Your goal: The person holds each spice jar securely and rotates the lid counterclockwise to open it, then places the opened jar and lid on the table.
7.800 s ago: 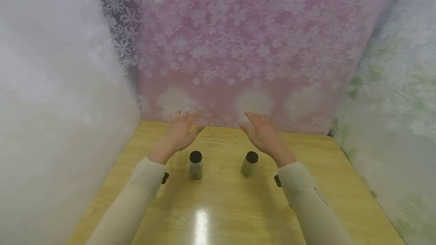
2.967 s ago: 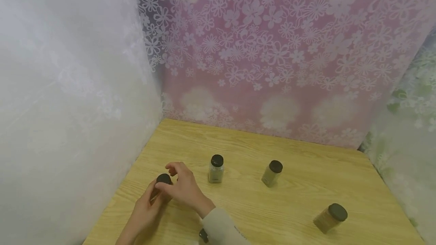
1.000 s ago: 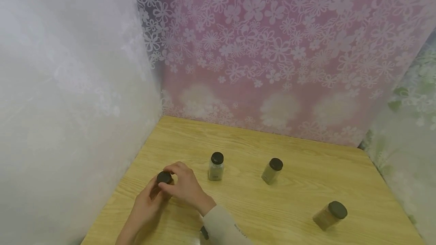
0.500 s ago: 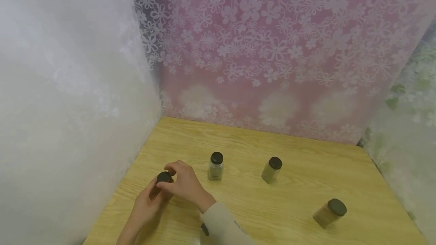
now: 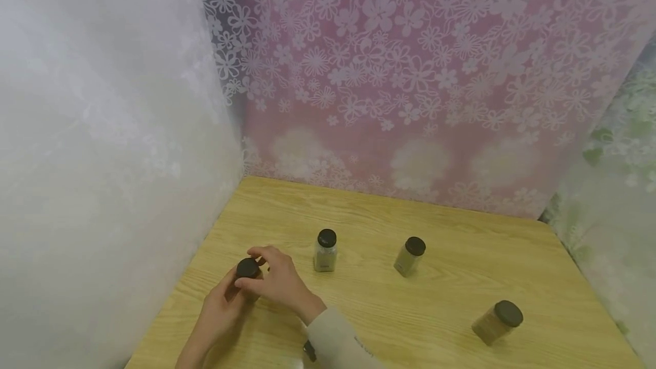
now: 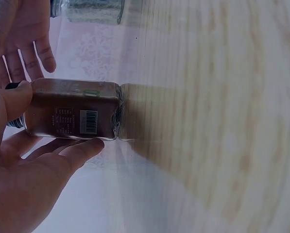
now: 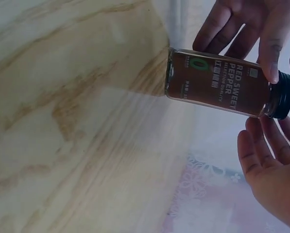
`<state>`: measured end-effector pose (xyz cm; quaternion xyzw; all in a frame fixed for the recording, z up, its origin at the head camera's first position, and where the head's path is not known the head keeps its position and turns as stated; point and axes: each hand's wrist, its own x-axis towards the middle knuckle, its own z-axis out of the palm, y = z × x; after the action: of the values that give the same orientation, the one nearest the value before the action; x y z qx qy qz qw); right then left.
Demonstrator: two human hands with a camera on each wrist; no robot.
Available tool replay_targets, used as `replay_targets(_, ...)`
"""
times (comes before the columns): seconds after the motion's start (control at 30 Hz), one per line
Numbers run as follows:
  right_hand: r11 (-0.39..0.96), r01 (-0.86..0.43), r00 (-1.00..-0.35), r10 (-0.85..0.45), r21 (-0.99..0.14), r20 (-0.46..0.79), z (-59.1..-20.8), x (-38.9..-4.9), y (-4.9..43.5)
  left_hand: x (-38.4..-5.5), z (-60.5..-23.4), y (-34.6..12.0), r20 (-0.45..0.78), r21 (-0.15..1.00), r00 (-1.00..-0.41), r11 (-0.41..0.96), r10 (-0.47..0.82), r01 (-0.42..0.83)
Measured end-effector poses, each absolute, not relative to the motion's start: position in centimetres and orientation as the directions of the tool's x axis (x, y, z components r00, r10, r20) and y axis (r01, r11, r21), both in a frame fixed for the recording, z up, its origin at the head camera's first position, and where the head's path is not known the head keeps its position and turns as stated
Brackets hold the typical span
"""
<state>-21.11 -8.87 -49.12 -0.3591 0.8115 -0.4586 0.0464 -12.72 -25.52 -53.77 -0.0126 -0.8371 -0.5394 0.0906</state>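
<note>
A square glass spice jar (image 7: 217,82) of reddish-brown powder, labelled "RED SWEET PEPPER", stands upright at the left with its base right at the tabletop. My left hand (image 5: 220,306) grips its body, fingers along one side, with a barcode panel facing the left wrist view. My right hand (image 5: 282,281) comes across to the black cap (image 5: 248,267), its thumb against the near edge and its bent fingers round the far edge. In the right wrist view, right-hand fingertips (image 7: 254,127) lie close by the cap's rim.
On the wooden table (image 5: 389,323) stand three more black-capped jars: a pale one (image 5: 325,255), a greenish one (image 5: 408,261) and a brownish one (image 5: 493,326) at the right. A pale curtain (image 5: 113,187) borders the left edge; a pink floral cloth (image 5: 359,147) hangs behind.
Both hands hung apart over the table at first, then came to the jar at the left. My right fingers have closed on the cap, eased off and shifted round it; the jar stays put.
</note>
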Motion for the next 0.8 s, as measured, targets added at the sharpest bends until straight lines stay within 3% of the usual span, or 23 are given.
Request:
replay_targets(0.13,0.354,-0.550,-0.748,-0.612,-0.757,0.257,-48.79,-21.30,-9.04,-12.70,-53.78,-25.58,0.178,0.900,-0.982,0.413,-0.058,0.139)
replay_targets(0.4,0.362,-0.679,-0.663,-0.677,-0.639,0.320,-48.69,-21.66,-8.82,-12.74,-53.70,-25.50,0.195,0.884,-0.979,0.444,-0.065,0.147)
replay_targets(0.63,0.425,-0.599,-0.735,-0.627,-0.679,0.256,-48.15,-21.42,-9.13,-12.78,-53.63,-25.62,0.186,0.886,-0.980,0.444,-0.071,0.136)
replay_targets(0.8,0.449,-0.619,-0.730,-0.631,-0.644,0.261,-48.23,-21.21,-9.22,-12.77,-53.69,-25.73,0.170,0.893,-0.984,0.431,-0.058,0.129)
